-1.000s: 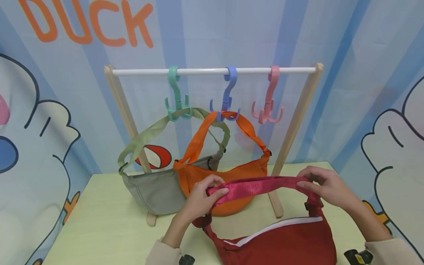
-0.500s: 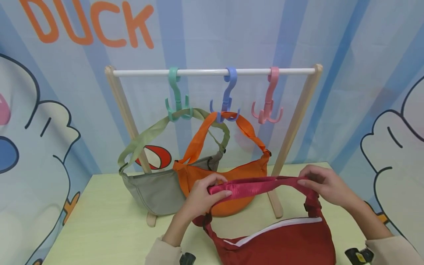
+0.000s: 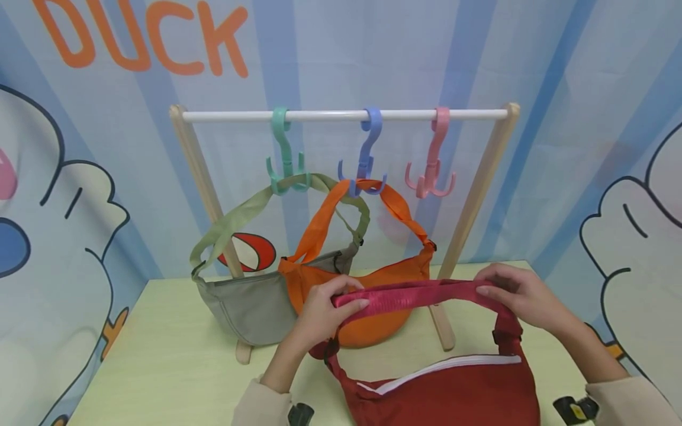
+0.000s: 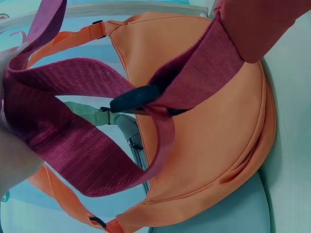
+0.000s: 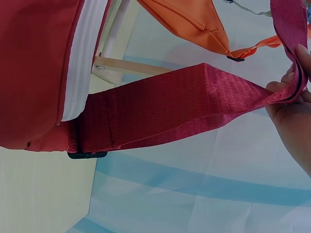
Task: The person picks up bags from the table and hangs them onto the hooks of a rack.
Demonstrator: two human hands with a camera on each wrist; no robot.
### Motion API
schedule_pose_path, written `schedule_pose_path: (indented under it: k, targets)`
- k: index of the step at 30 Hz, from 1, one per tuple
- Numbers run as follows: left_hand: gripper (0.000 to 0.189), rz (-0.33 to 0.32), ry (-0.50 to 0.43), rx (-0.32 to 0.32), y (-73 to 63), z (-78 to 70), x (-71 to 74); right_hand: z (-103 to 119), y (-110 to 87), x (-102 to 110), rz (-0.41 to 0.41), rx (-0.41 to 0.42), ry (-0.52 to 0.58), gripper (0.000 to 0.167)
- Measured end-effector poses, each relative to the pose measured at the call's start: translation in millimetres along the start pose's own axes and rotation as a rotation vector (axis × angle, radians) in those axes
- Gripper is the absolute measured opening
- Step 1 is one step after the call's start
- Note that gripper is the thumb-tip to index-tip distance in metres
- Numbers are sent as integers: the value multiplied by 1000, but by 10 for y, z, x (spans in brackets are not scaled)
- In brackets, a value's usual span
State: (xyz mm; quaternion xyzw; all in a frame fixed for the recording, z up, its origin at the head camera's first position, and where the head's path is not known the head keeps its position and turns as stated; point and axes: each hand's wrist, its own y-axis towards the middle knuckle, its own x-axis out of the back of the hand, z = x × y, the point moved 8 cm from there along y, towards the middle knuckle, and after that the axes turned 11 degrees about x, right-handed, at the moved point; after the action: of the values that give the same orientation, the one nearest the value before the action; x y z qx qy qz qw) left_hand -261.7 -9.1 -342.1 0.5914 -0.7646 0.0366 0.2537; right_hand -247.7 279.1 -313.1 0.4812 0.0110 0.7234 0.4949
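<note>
A dark red shoulder bag (image 3: 453, 390) with a white zipper is at the front right of the head view, its lower part cut off by the frame. My left hand (image 3: 327, 310) pinches the left end of its crimson strap (image 3: 410, 296), thumb in front. At the strap's right end, my right hand (image 3: 524, 296) pinches it between thumb and fingers. Between the hands the strap runs nearly level, overlapping the orange bag (image 3: 367, 328). In the left wrist view, a black buckle (image 4: 136, 97) shows on the looped strap. Another buckle (image 5: 87, 155) sits beside the zipper end in the right wrist view.
A rack with a white rail (image 3: 325, 116) and wooden legs stands behind. A green hook (image 3: 285, 148) carries the grey bag (image 3: 250, 310), a blue hook (image 3: 367, 142) the orange one. The pink hook (image 3: 434, 154) carries nothing. Pale table (image 3: 160, 367) extends left.
Both hands keep their hold on the strap. The strap's right part and the right hand have risen very slightly; the rack and hanging bags stay put.
</note>
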Motion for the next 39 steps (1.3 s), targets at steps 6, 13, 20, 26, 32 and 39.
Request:
schedule_pose_path:
  k: [6, 13, 20, 26, 32, 39]
  targets:
    - [16, -5, -5, -6, 7, -24, 22, 10, 15, 4, 0, -7, -27, 18]
    - [16, -7, 5, 0, 18, -55, 27, 32, 38, 21, -9, -12, -58, 15]
    - [24, 30, -26, 33, 39, -33, -9, 82, 67, 36, -24, 51, -32, 20]
    - [25, 27, -12, 37, 59, -74, -17, 71, 74, 41, -19, 31, -24, 18]
    - [16, -18, 11, 19, 74, -123, 4, 40, 68, 65, -18, -35, -73, 13]
    - [12, -48, -4, -26, 95, -155, 24, 56, 80, 105, -28, -58, -102, 12]
